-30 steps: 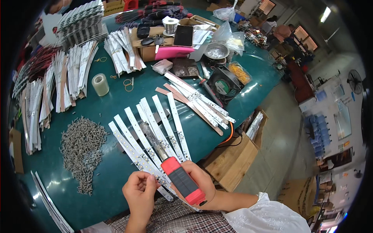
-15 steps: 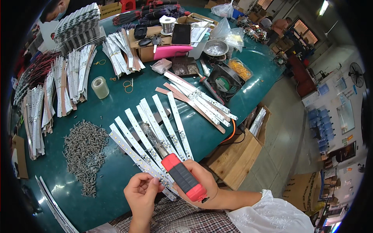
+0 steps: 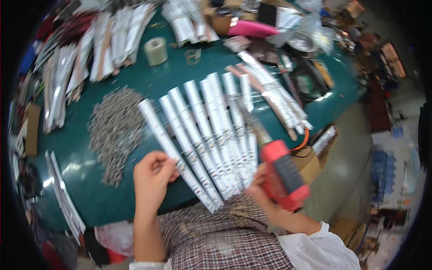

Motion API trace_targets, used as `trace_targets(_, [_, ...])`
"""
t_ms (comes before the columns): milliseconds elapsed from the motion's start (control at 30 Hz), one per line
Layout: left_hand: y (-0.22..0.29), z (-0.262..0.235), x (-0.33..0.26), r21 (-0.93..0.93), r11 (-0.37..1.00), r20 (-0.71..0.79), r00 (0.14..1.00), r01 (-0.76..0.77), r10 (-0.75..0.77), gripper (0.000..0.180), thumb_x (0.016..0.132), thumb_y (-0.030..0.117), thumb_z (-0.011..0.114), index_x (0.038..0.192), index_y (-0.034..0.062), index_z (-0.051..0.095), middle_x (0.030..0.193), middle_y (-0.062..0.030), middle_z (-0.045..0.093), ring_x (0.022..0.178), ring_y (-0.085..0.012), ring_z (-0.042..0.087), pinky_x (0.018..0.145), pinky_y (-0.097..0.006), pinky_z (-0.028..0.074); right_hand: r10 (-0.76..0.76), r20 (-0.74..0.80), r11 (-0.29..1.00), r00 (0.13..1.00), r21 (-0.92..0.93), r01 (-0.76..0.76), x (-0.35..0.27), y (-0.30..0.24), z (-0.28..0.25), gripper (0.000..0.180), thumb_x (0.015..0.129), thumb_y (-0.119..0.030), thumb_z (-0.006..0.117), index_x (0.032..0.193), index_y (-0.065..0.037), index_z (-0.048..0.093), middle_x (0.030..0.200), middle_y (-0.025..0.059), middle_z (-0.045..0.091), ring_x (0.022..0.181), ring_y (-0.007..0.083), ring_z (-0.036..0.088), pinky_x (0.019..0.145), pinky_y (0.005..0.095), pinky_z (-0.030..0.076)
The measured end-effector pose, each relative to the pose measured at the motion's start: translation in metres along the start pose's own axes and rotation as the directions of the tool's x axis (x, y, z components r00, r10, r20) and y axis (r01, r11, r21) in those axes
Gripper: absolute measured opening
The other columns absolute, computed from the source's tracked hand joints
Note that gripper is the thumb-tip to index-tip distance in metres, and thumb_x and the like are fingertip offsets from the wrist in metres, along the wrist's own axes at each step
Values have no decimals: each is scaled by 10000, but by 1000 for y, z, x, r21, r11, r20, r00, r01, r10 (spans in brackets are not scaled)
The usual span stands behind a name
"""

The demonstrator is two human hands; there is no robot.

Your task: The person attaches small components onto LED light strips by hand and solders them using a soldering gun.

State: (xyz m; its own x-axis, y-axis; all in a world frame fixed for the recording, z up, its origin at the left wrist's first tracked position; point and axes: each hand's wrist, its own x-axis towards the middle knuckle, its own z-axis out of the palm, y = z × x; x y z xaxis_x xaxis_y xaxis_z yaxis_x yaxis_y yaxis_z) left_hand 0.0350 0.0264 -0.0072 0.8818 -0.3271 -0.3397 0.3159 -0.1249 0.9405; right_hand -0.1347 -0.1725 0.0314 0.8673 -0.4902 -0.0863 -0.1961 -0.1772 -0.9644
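A fan of several long white strips [image 3: 204,130] lies spread on the green table [image 3: 112,202], its near ends overhanging the front edge above my checked lap. My left hand [image 3: 152,177] pinches the leftmost strip near its lower part. My right hand [image 3: 263,195] grips a red and black powered screwdriver [image 3: 283,173], whose metal bit points up and left over the right side of the fan.
A heap of small grey screws [image 3: 114,130] lies left of the fan. More white strips [image 3: 274,94] rest to the right, bundles of strips [image 3: 85,54] at the back left, a tape roll [image 3: 155,49] behind. A cardboard box [image 3: 310,157] stands beside the table.
The view has swung closer to the table. My left hand shifted left onto the outermost strip, and the screwdriver rose with its bit now over the strips.
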Motion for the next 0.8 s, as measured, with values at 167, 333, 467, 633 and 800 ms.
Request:
trace_targets(167, [-6, 4, 14, 134, 989, 0, 998, 57, -57, 115, 882, 80, 636, 898, -34, 630, 747, -72, 669, 632, -97, 638, 563, -204, 506, 32, 55, 999, 998, 12, -33, 4, -23, -1, 379, 844, 66, 636, 1161, -23, 447, 978, 63, 540, 780, 119, 615, 698, 278, 532])
trace_targets(333, [-10, 6, 18, 166, 985, 1, 999, 50, -51, 139, 879, 79, 647, 894, -58, 629, 746, -80, 670, 642, -107, 655, 558, -217, 518, 21, 78, 999, 997, 29, -23, 1, -22, 3, 397, 822, 98, 630, 1159, -12, 452, 1056, 95, 508, 744, 144, 622, 641, 280, 541])
trace_targets(467, [-10, 5, 19, 235, 972, 33, 999, 34, -43, 146, 875, 84, 653, 890, -60, 631, 746, -78, 669, 637, -108, 654, 557, -216, 518, 72, 92, 997, 993, 27, -75, -4, -25, 5, 395, 827, 97, 621, 1161, -13, 441, 1053, 96, 512, 747, 143, 619, 644, 280, 540])
trace_targets(633, [-10, 10, 18, 225, 974, 42, 999, 12, -22, 153, 874, 90, 648, 890, -62, 632, 741, -72, 667, 637, -109, 655, 558, -221, 520, 74, 126, 996, 989, 38, -79, -6, -19, 8, 388, 837, 76, 621, 1159, -21, 429, 1049, 102, 519, 747, 148, 619, 623, 275, 534])
trace_targets(800, [-10, 10, 19, 230, 973, 38, 999, 5, -14, 160, 870, 93, 646, 878, -66, 635, 723, -65, 666, 633, -108, 655, 559, -229, 521, 74, 129, 996, 989, 47, -81, -7, -17, 12, 382, 845, 46, 624, 1165, -29, 430, 1045, 108, 521, 744, 157, 618, 627, 283, 538])
